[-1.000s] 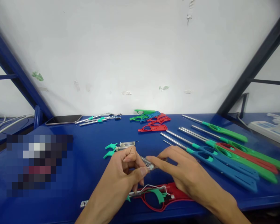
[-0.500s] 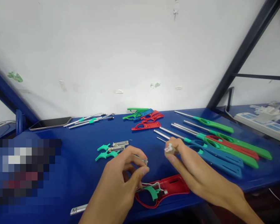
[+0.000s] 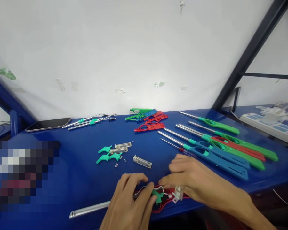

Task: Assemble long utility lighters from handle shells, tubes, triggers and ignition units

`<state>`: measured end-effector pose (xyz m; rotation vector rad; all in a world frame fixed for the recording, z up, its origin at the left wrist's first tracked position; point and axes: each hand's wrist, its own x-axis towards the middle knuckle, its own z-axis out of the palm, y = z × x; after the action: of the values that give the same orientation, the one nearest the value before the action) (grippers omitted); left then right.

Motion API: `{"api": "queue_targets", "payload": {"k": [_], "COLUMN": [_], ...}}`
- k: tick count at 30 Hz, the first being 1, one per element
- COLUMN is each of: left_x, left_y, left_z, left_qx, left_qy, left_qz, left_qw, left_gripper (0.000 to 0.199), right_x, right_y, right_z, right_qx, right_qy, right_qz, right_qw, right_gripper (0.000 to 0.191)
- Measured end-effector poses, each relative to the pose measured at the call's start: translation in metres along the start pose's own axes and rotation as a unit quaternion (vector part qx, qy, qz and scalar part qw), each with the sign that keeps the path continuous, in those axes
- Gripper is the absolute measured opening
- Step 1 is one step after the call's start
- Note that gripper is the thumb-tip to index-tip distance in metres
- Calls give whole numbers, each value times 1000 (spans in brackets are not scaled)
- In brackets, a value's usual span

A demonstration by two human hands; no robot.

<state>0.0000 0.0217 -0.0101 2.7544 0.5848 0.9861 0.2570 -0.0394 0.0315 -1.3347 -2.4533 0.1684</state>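
Lowered boxy clear tank (image 3: 179, 193), gripped in right hand (image 3: 194, 175), to lower-centre red plastic shell (image 3: 163, 206); curled left hand (image 3: 129, 198), hold unclear

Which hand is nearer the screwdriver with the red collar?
Right. The right hand is just below the screwdriver in the picture; the left hand is farther off, to its lower left.

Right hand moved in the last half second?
Yes, toward the person. Judged against the nearest blue lighter, the right hand has shifted down the view and is now at the red casing.
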Motion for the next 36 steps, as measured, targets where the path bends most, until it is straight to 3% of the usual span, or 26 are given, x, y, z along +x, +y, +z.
{"api": "queue_targets", "payload": {"k": [4, 9, 16, 21, 24, 27, 32, 36], "left_x": [-6, -8, -13, -2, 10, 18, 15, 9], "left_y": [0, -3, -3, -1, 3, 7, 6, 3], "left_z": [7, 8, 9, 4, 4, 8, 17, 19], "left_qx": [-7, 22, 48, 71, 51, 13, -10, -15], "left_qy": [-7, -25, 4, -3, -37, -31, -25, -7], "left_qz": [-10, 41, 53, 52, -9, -48, -39, -30], "left_qw": [1000, 999, 997, 996, 998, 998, 999, 999], "left_gripper": [25, 28, 29, 33, 30, 25, 27, 27], "right_x": [0, -2, -1, 0, 0, -3, -16, -23], "right_y": [-3, -10, -7, -10, -12, -16, -24, -26], "right_z": [5, 12, 14, 17, 19, 14, -3, -2], "right_qx": [-63, -122, -97, -41, -15, 6, 35, 95], "right_qy": [38, 97, 117, 114, 104, 95, 52, 11], "right_qz": [-37, -75, -69, -18, 14, 46, 179, 224], "right_qw": [997, 985, 986, 992, 994, 994, 982, 970], "right_gripper": [28, 33, 32, 22, 20, 16, 36, 22]}}
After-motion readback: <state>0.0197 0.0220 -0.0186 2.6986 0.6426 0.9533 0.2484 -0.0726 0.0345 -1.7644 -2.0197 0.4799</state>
